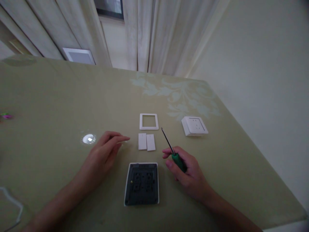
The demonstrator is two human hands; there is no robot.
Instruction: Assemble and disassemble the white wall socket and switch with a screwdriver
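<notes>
My right hand [187,167] is wrapped round the green handle of a screwdriver [178,161], its metal shaft pointing up and to the left. My left hand [106,151] hovers at or just over the table, fingers stretched out and holding nothing. Between my hands lies a wall switch [142,185] with a dark inner body, a pale edge and a small brass screw at its left side. Beyond it two white switch rockers [146,142] lie side by side. Just past them is a white square frame [149,121], flat on the table.
A white wall socket [195,125] on a box stands at the right. The glossy greenish table [60,106] ends at a wall [267,80] on the right and curtains [166,38] at the back. A grey cord [13,199] lies at lower left, a small colourful item [6,116] at far left.
</notes>
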